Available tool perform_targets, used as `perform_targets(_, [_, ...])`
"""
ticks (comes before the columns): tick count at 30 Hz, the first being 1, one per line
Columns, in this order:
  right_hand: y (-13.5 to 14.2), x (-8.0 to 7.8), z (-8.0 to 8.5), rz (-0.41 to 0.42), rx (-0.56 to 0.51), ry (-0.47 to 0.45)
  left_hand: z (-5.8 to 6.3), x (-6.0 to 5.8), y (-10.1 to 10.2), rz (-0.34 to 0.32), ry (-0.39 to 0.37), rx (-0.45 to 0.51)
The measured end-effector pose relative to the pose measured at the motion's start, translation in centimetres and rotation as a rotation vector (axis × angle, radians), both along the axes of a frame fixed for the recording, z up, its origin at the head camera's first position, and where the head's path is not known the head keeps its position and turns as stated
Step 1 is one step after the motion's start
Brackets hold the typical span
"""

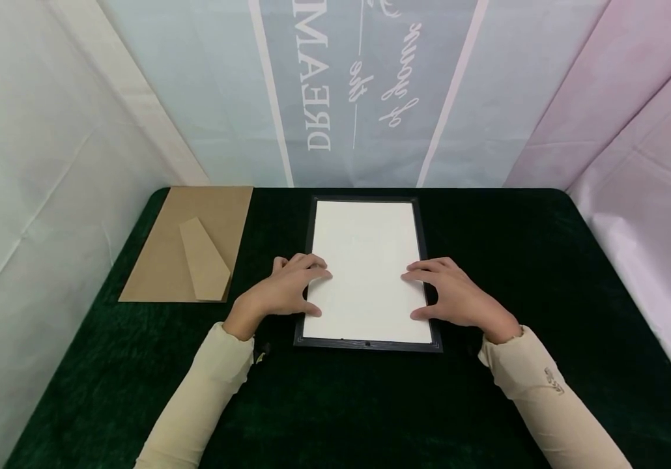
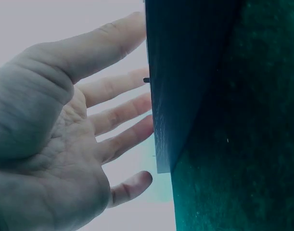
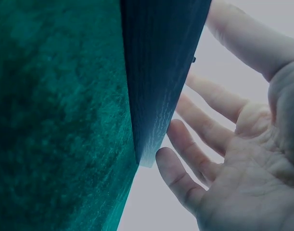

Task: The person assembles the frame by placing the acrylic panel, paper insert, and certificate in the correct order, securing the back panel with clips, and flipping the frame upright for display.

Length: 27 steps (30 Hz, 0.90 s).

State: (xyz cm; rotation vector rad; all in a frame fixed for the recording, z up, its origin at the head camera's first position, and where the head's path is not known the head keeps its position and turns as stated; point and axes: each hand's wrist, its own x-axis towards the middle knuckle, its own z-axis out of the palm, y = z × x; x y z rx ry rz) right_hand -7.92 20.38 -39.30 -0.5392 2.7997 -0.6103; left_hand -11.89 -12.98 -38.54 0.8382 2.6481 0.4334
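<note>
A black picture frame [image 1: 335, 343] lies flat on the table, with a white sheet [image 1: 366, 260] filling its inside. My left hand [image 1: 283, 286] reaches over the left rim, fingers fairly straight and tips at the sheet's left side. From the opposite side my right hand [image 1: 458, 296] reaches over the right rim in the same way. In the left wrist view the fingers [image 2: 122, 103] extend past the frame's side wall [image 2: 180, 72]. The right wrist view shows the fingers [image 3: 204, 122] behind the frame's upper edge, their tips partly hidden.
A brown backing board [image 1: 154, 260] with a stand leg [image 1: 203, 260] lies at the table's far left. Dark green cloth [image 1: 359, 410] covers the table. Printed fabric [image 1: 224, 98] hangs behind it, and pale curtains [image 1: 36, 163] hang at the sides.
</note>
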Motion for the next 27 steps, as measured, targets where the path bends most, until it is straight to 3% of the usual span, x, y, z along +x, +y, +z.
perform_targets(5, [0.0, 0.0, -0.1, 0.002, 0.000, 0.008, 0.2, -0.1, -0.3, -0.020, -0.017, 0.010])
perform_targets(8, [0.0, 0.0, -0.1, 0.004, -0.002, 0.001, 0.7, -0.5, -1.4, -0.028, -0.014, 0.063])
perform_targets(12, [-0.1, -0.1, 0.1, 0.001, -0.003, -0.001, 1.7, -1.6, -4.4, 0.048, 0.030, 0.212])
perform_targets(17, [-0.2, -0.1, 0.1, -0.010, 0.002, 0.005, 3.2, -2.7, -9.9, 0.279, 0.045, 0.384])
perform_targets(20, [-0.2, -0.1, 0.1, -0.013, 0.005, 0.001, 3.4, -2.8, -13.7, 0.456, 0.049, 0.411])
perform_targets(24, [-0.2, 0.0, 0.1, -0.012, 0.006, -0.006, 2.5, -2.6, -18.2, 0.706, 0.027, 0.354])
perform_targets(27, [-0.2, 0.1, 0.0, -0.006, 0.003, -0.005, 1.6, -2.3, -20.6, 0.839, -0.010, 0.315])
